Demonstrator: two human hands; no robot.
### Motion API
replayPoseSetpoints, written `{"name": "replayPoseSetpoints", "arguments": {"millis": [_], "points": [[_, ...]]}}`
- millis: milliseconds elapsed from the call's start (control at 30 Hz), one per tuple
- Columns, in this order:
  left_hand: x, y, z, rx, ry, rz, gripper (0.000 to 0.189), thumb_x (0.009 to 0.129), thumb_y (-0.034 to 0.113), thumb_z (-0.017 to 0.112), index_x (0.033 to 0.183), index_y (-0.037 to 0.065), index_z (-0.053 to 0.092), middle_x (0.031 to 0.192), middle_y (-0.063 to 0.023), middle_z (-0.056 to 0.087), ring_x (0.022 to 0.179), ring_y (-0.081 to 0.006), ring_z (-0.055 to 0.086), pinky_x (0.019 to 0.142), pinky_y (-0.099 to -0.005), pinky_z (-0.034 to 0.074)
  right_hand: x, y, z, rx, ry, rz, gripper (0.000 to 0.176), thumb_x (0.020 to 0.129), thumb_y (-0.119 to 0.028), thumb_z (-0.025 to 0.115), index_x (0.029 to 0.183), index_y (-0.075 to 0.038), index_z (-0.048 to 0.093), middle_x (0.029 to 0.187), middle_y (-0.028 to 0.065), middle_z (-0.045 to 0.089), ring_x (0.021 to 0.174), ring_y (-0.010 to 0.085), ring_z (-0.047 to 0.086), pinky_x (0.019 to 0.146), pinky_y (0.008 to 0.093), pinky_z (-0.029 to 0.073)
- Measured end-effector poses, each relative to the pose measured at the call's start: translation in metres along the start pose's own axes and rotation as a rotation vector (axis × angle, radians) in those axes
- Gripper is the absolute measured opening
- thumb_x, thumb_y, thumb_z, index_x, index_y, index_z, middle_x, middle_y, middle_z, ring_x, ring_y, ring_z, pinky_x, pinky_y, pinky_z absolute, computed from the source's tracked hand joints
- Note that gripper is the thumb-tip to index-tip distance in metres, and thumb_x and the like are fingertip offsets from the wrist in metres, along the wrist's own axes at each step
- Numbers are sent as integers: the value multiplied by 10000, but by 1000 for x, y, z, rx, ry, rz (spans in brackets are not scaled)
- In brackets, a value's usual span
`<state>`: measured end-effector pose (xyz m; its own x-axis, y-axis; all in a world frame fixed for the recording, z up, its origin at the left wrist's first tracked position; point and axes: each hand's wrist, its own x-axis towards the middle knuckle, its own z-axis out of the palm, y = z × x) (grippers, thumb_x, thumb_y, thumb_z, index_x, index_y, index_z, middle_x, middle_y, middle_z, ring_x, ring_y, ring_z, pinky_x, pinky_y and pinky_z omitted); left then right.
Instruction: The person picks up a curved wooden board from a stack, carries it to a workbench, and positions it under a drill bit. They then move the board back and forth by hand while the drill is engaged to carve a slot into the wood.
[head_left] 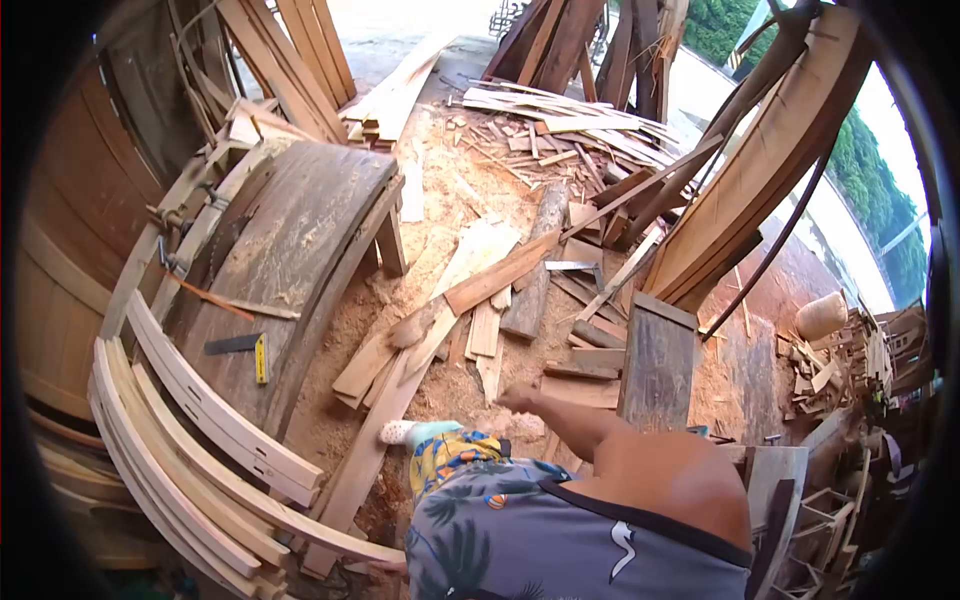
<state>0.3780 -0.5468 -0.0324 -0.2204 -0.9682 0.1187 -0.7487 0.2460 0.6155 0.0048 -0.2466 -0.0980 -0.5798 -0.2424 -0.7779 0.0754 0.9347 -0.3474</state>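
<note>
The curved wooden strip (300, 526), beside other curved pieces (225, 418), looks light but stiff, best held near mid-length; the left hand (387, 567) is at its near end, while both hands' fingers, hidden or blurred at the right hand (520, 398), cannot be read.

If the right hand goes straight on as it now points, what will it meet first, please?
Probably the pale offcut just past the right hand, though depth is unclear and the hand might pass above it.
</note>
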Motion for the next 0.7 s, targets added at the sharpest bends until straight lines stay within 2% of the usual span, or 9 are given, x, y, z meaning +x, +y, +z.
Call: {"name": "replayPoseSetpoints", "arguments": {"millis": [67, 100, 167, 200, 233, 333, 533, 600, 700], "points": [[6, 15, 4, -18, -42, -14, 1000, 754, -18, 716, 1655, 30, 286, 1628, -289, 401, 1318, -500, 603, 1098, -500, 529, 6, 10, -6, 70, -11, 58, 657, 987, -652, 619, 1261, -77, 783, 957, 124, 811, 752, 242, 737, 657, 418, 596], [12, 22, 7, -36, -60, -14, 996, 754, -18, 717, 1653, 29, 290, 1623, -289, 408, 1317, -498, 605, 1096, -499, 530, 4, 35, 26, 111, 4, 39, 626, 979, -621, 627, 969, -20, 804, 883, 145, 787, 782, 281, 746, 680, 455, 587], [19, 27, 9, -61, -97, -14, 989, 754, -18, 718, 1649, 26, 298, 1612, -289, 422, 1316, -494, 608, 1094, -497, 531, -18, 53, 37, 164, 44, 124, 623, 984, -605, 645, 957, 0, 794, 891, 147, 782, 752, 265, 749, 660, 441, 604], [21, 25, 8, -72, -118, -12, 986, 754, -18, 718, 1646, 25, 302, 1607, -289, 429, 1315, -491, 609, 1093, -495, 531, -20, 73, 25, 176, 16, 212, 614, 986, -594, 655, 964, 4, 795, 901, 144, 781, 741, 260, 752, 647, 430, 610], [17, 15, -11, -50, -129, -26, 982, 754, -18, 719, 1644, 24, 305, 1602, -289, 436, 1314, -489, 611, 1092, -494, 532, -34, 88, 59, 180, -83, 318, 605, 988, -583, 665, 972, 8, 795, 911, 141, 781, 730, 255, 755, 635, 419, 616], [12, 8, -21, -90, -169, -96, 972, 755, -17, 720, 1638, 21, 317, 1586, -289, 457, 1311, -483, 615, 1088, -490, 533, -61, 93, 52, 170, -108, 384, 574, 989, -573, 676, 999, -13, 801, 935, 127, 785, 730, 254, 764, 621, 395, 611], [-4, -13, -48, -180, -213, -178, 951, 756, -17, 723, 1626, 14, 340, 1555, -290, 498, 1305, -471, 624, 1081, -483, 536, -21, 79, 34, 133, -111, 334, 575, 994, -577, 686, 1091, -21, 796, 1029, 94, 802, 890, 274, 785, 729, 438, 623], [-26, -20, -66, -225, -195, -238, 944, 756, -17, 724, 1621, 12, 347, 1545, -290, 512, 1303, -467, 627, 1079, -480, 537, -8, 42, 15, 132, -91, 220, 578, 998, -531, 681, 1090, 29, 784, 983, 149, 785, 780, 252, 762, 668, 410, 613], [-61, -22, -88, -318, -140, -338, 934, 756, -16, 725, 1615, 9, 359, 1529, -290, 533, 1301, -461, 632, 1075, -477, 539, 20, -30, -10, 102, -71, -57, 563, 1001, -504, 694, 1179, 25, 762, 1035, 125, 783, 789, 231, 750, 663, 388, 596]]}}
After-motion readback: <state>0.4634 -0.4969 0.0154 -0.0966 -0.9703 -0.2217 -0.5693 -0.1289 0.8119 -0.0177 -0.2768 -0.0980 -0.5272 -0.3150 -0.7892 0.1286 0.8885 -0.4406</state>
